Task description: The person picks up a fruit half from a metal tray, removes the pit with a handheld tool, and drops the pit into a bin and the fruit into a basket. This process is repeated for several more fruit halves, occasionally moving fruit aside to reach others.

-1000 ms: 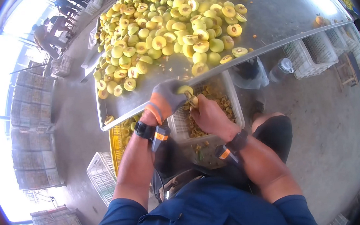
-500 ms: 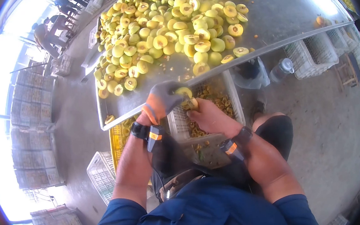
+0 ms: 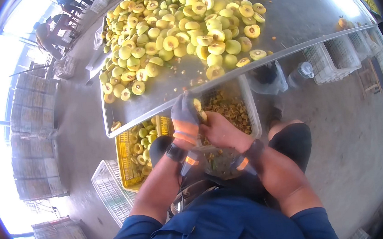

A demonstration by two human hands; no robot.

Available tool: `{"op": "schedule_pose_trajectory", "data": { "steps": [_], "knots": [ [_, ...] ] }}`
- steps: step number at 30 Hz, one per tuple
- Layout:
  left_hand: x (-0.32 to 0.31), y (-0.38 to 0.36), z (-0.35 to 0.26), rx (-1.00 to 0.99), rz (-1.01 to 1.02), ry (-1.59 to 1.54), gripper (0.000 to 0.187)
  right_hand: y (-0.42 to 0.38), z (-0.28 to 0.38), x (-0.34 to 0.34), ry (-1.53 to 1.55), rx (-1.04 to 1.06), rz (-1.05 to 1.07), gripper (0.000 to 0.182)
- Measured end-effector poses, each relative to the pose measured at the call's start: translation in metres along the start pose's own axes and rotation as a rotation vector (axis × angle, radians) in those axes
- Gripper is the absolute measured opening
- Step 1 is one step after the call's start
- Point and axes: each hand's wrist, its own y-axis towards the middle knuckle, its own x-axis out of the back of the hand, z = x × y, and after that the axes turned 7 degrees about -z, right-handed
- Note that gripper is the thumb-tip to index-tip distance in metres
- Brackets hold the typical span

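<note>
My left hand [image 3: 185, 116], in a grey and orange glove, is closed round a cut yellow fruit half [image 3: 198, 105] just off the metal table's front edge. My bare right hand [image 3: 219, 128] meets it from the right with fingers closed by the fruit; whatever it grips is too small to make out. Beneath both hands sits a white crate [image 3: 251, 104] of brown fruit pieces [image 3: 227, 109]. Halved yellow-green fruits [image 3: 170, 43] are heaped on the metal table [image 3: 292, 13]. To the left, a yellow crate [image 3: 124, 163] contains more fruit halves.
A white basket [image 3: 110, 187] stands at the lower left. Right of the hands are a plastic bag [image 3: 277, 80], a clear jug [image 3: 300, 73], white crates [image 3: 333, 59] and a wooden stool [image 3: 369, 77]. Stacked crates [image 3: 34, 134] line the left; people [image 3: 47, 39] are far behind.
My left hand has turned upright and moved slightly down, uncovering more of the yellow crate. My right hand has moved slightly down, staying close to the fruit.
</note>
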Motion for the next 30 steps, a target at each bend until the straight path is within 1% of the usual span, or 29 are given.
{"op": "schedule_pose_trajectory", "data": {
  "steps": [2, 4, 5, 7, 10, 13, 16, 19, 20, 23, 25, 26, 29, 30],
  "knots": [
    [0.003, 0.003, -0.013, 0.023, 0.046, -0.018, 0.024, 0.003, 0.007, 0.007, 0.184, 0.006, 0.093, 0.024],
    [0.008, 0.01, -0.015, -0.337, 0.011, 0.2, 0.022, 0.004, 0.03, 0.023, 0.3, -0.279, 0.24, 0.022],
    [0.012, 0.012, -0.019, -0.295, 0.075, 0.14, 0.025, 0.004, 0.038, 0.028, 0.358, -0.421, 0.312, 0.022],
    [0.02, 0.013, -0.027, -0.212, 0.212, 0.019, 0.032, -0.002, 0.033, 0.021, 0.488, -0.49, 0.359, 0.02],
    [0.02, 0.014, -0.016, -0.343, 0.298, -0.158, 0.028, -0.01, 0.027, 0.019, 0.645, -0.559, 0.455, 0.018],
    [0.029, 0.012, -0.018, -0.292, 0.311, -0.132, 0.025, -0.011, 0.035, 0.02, 0.703, -0.596, 0.513, 0.016],
    [0.037, 0.002, -0.019, -0.336, 0.164, 0.058, 0.025, -0.016, 0.039, 0.016, 0.74, -0.624, 0.555, 0.015],
    [0.049, -0.007, -0.01, -0.252, 0.256, 0.019, 0.025, -0.022, 0.04, 0.007, 0.778, -0.698, 0.608, 0.015],
    [0.049, -0.01, -0.006, -0.331, 0.197, 0.01, 0.026, -0.023, 0.041, 0.006, 0.782, -0.726, 0.626, 0.015],
    [0.057, -0.006, -0.008, -0.242, 0.341, -0.099, 0.026, -0.025, 0.032, 0.002, 0.823, -0.708, 0.66, 0.015],
    [0.052, -0.007, -0.003, -0.399, 0.135, 0.017, 0.022, -0.026, 0.042, 0.006, 0.796, -0.719, 0.626, 0.014],
    [0.049, -0.008, -0.002, -0.476, 0.035, 0.074, 0.024, -0.027, 0.045, 0.008, 0.785, -0.726, 0.607, 0.014],
    [0.06, -0.017, -0.005, -0.122, 0.049, -0.003, 0.026, -0.031, 0.04, 0.003, 0.772, -0.703, 0.631, 0.013],
    [0.06, -0.021, 0.001, 0.129, 0.014, -0.178, 0.026, -0.034, 0.039, 0.003, 0.784, -0.7, 0.637, 0.013]
  ]
}}
